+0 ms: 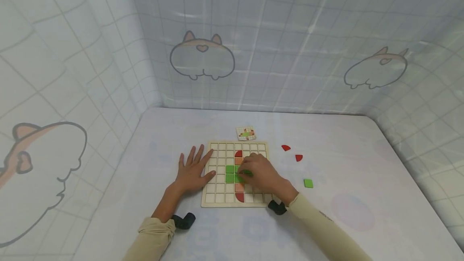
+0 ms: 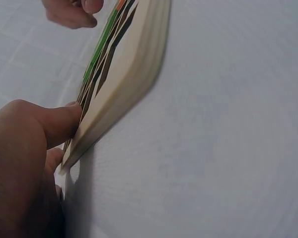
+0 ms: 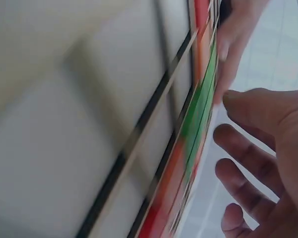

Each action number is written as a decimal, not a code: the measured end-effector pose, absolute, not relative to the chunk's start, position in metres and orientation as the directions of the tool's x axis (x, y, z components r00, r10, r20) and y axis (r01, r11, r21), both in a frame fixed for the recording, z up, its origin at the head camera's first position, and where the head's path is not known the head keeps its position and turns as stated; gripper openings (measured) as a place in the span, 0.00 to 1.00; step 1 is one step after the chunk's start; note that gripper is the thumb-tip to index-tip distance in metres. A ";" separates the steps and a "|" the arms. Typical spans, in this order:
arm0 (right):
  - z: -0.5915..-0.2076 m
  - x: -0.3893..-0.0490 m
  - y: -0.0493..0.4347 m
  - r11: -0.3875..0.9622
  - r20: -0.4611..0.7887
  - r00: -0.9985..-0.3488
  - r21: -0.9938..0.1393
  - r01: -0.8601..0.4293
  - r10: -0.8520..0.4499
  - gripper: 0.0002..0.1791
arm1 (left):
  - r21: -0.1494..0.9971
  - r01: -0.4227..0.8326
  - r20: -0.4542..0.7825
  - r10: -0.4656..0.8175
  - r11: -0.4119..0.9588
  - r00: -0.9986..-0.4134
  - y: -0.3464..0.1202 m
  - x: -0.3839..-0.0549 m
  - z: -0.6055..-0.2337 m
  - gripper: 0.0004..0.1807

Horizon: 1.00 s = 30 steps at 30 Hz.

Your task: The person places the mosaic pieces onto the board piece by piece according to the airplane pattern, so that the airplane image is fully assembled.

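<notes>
My left hand (image 1: 191, 174) lies with spread fingers along the left edge of a wooden grid board (image 1: 220, 198); its thumb touches the rim in the left wrist view. Over the middle of the board is my right hand (image 1: 259, 170), fingers loosely bent, with no tile between thumb and fingers in the right wrist view. Green square tiles (image 1: 230, 177) sit in the cells at its fingertips, partly hidden by them. In the same column are orange tiles (image 1: 239, 187), with a red quarter-round tile (image 1: 239, 197) at the near end and another red quarter-round (image 1: 238, 154) at the far end.
Two loose red quarter-round tiles, one (image 1: 286, 148) farther back and one (image 1: 299, 158) nearer, lie right of the board. A loose green square tile (image 1: 308, 183) lies nearer still. Behind the board is a small pattern card (image 1: 246, 133). Patterned walls (image 1: 290, 51) enclose the white table (image 1: 174, 132).
</notes>
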State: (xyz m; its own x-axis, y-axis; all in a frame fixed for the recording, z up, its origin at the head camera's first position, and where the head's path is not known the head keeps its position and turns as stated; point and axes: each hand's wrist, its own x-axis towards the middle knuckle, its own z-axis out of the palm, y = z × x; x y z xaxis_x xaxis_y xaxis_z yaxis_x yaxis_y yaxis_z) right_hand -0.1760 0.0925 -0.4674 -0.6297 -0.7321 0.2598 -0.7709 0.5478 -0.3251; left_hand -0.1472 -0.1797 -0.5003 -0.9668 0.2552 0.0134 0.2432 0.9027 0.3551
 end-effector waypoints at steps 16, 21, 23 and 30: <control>-0.463 -0.209 0.174 0.932 0.163 -0.977 -0.310 -0.186 -0.140 0.19 | 0.344 0.241 0.007 0.255 0.907 -0.967 -0.180 -0.148 -0.501 0.42; -0.468 -0.212 0.181 0.948 0.104 -0.990 -0.292 -0.127 -0.100 0.14 | 0.348 0.243 0.013 0.255 0.906 -0.967 -0.179 -0.146 -0.500 0.42; -0.468 -0.213 0.180 0.945 0.078 -0.993 -0.309 -0.112 -0.092 0.12 | 0.349 0.242 0.017 0.252 0.905 -0.967 -0.179 -0.146 -0.501 0.42; -0.471 -0.224 0.178 0.905 0.088 -0.984 -0.386 -0.178 -0.155 0.07 | 0.348 0.237 0.014 0.248 0.907 -0.969 -0.179 -0.146 -0.502 0.42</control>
State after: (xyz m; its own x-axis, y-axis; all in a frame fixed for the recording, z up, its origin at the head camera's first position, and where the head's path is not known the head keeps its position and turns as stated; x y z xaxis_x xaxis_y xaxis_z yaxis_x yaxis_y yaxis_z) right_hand -0.2237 0.1775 -0.4714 -0.9839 -0.1555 0.0880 -0.1776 0.9052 -0.3862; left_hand -0.1464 -0.1788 -0.5021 -0.9687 0.2477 0.0141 0.2370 0.9069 0.3483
